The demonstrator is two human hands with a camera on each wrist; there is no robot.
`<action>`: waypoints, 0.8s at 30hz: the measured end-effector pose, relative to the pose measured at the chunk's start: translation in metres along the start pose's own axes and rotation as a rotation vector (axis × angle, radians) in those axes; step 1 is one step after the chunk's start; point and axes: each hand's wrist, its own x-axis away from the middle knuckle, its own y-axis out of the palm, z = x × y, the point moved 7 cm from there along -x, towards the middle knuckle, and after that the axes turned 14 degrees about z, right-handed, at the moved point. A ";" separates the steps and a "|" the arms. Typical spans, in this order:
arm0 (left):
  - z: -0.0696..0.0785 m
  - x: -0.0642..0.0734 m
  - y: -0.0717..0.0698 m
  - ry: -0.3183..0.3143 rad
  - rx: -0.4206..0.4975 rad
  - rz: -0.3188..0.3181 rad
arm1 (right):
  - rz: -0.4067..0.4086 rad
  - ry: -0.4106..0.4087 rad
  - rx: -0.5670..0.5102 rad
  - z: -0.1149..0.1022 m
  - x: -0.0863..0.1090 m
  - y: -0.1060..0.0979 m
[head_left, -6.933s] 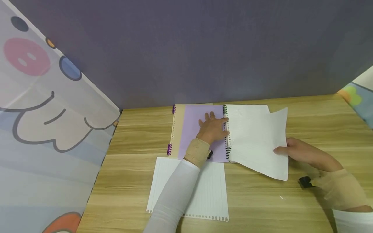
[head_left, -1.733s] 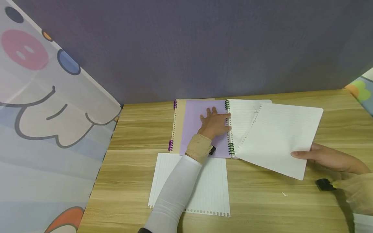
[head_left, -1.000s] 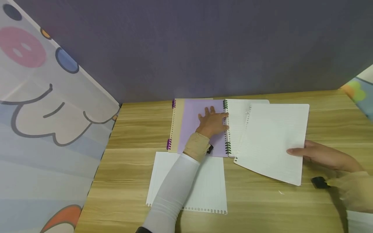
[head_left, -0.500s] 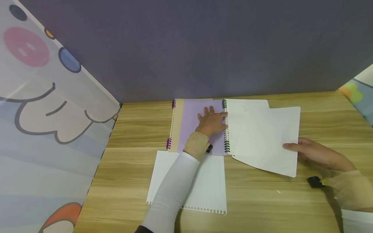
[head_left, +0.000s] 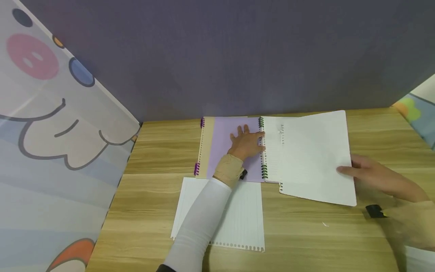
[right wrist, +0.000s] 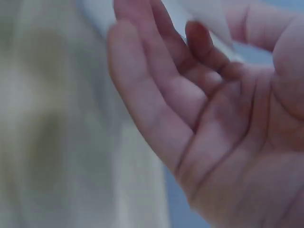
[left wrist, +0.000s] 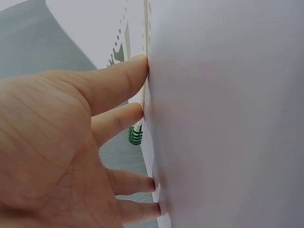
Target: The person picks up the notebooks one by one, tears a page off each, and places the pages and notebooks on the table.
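A spiral notebook [head_left: 273, 166] with green coils lies open, its purple cover [head_left: 221, 151] turned to the left. My left hand [head_left: 246, 145] presses on that cover with spread fingers, thumb and forefinger at the coil edge; the left wrist view shows straight fingertips against the page surface. My right hand [head_left: 377, 173] pinches the right edge of a white sheet of paper [head_left: 316, 158] between thumb and fingers. Punched holes run down the sheet's left edge, which lies over the notebook's right page, away from the coils. In the right wrist view, the right hand's fingers [right wrist: 142, 85] curl behind the paper.
Under the purple cover shows a beige notebook [head_left: 205, 151] with purple coils. A lined loose sheet [head_left: 242, 219] with a torn hole edge lies in front, partly beneath my left forearm. A small paper scrap [head_left: 325, 224] is on the wooden table [head_left: 306, 245]. A grey wall [head_left: 238, 56] stands behind.
The sheet has come away from the green coils and shifted right in my right hand, its top right corner now higher. My left hand has stayed on the purple cover.
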 end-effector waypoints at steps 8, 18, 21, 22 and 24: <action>0.001 0.000 0.000 0.002 -0.011 0.010 | 0.247 0.017 0.150 -0.023 0.006 -0.030; -0.001 0.002 -0.004 0.064 -0.027 0.052 | 0.308 0.063 0.190 -0.047 0.018 -0.031; -0.005 0.006 -0.005 0.106 -0.022 0.043 | 0.297 0.060 0.197 -0.054 0.022 -0.028; -0.008 0.008 -0.006 0.117 -0.015 0.038 | 0.289 0.063 0.201 -0.056 0.023 -0.026; -0.013 0.012 -0.010 0.147 -0.012 0.036 | 0.283 0.045 0.197 -0.064 0.025 -0.022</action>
